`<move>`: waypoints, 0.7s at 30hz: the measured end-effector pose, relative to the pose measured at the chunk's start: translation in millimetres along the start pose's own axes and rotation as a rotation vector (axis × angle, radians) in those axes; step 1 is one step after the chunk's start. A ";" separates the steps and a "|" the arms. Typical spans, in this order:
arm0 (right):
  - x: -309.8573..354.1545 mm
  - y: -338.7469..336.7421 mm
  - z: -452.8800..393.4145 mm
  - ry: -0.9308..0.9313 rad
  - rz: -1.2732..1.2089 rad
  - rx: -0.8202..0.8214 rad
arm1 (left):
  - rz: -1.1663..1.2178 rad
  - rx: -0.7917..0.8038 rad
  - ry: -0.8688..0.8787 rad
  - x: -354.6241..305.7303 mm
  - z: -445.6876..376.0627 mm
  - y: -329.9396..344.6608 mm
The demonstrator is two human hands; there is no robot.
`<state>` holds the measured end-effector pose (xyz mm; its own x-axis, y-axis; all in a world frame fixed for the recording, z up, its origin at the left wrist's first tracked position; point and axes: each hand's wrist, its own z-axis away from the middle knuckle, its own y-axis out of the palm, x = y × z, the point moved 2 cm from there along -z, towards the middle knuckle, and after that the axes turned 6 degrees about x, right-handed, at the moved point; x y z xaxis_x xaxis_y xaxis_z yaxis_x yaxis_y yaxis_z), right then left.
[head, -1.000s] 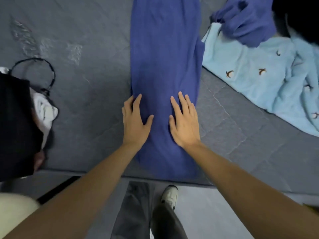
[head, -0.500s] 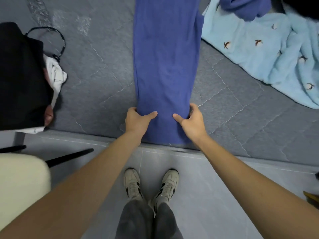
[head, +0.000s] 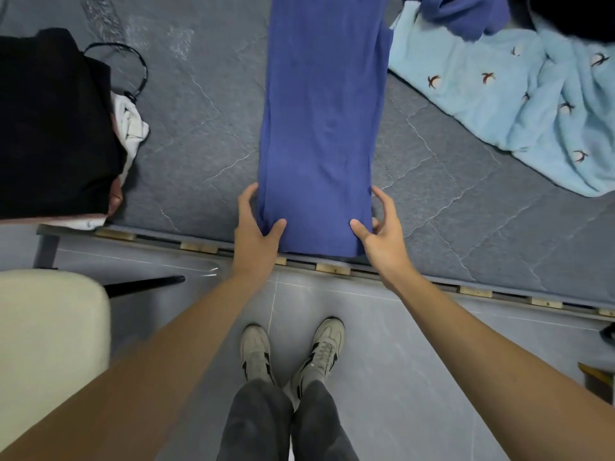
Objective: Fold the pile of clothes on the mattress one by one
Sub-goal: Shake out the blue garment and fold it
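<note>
A blue garment [head: 322, 121], folded into a long narrow strip, lies on the grey mattress [head: 199, 134] and runs from the near edge to the top of the view. My left hand [head: 256, 232] pinches its near left corner, thumb on top, fingers under the edge. My right hand [head: 382, 234] grips the near right corner the same way. The strip's near end sits at the mattress edge.
A light blue bird-print cloth [head: 519, 104] and another blue garment [head: 466, 11] lie at the right back. A black garment [head: 50, 128] over white cloth [head: 131, 124] sits at left. A cream seat [head: 50, 334] stands on the tiled floor [head: 399, 361] near my shoes.
Both hands slid from lying flat on the strip down to its near end and closed on the two corners. The view tilted down toward the floor.
</note>
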<state>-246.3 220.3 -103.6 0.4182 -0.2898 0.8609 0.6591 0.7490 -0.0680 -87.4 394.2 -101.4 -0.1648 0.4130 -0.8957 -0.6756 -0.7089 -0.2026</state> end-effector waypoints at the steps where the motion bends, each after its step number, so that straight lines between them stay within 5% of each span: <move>1: 0.4 1.5 4.2 -0.036 -0.005 0.016 | -0.010 0.020 0.046 -1.7 5.4 -0.7; 6: -3.5 2.0 18.0 -0.058 0.120 -0.062 | -0.089 0.033 0.068 3.1 22.6 -1.2; 12: -20.1 0.8 54.3 0.080 -0.115 -0.072 | 0.015 0.137 -0.042 14.8 55.6 -20.4; 21: -48.0 -9.6 121.5 0.146 -0.101 0.070 | -0.087 0.275 0.005 45.2 122.0 -33.4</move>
<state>-348.6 299.4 -83.0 0.4418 -0.4448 0.7791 0.6592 0.7500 0.0544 -160.0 506.3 -86.8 -0.0948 0.4623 -0.8817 -0.8567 -0.4889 -0.1643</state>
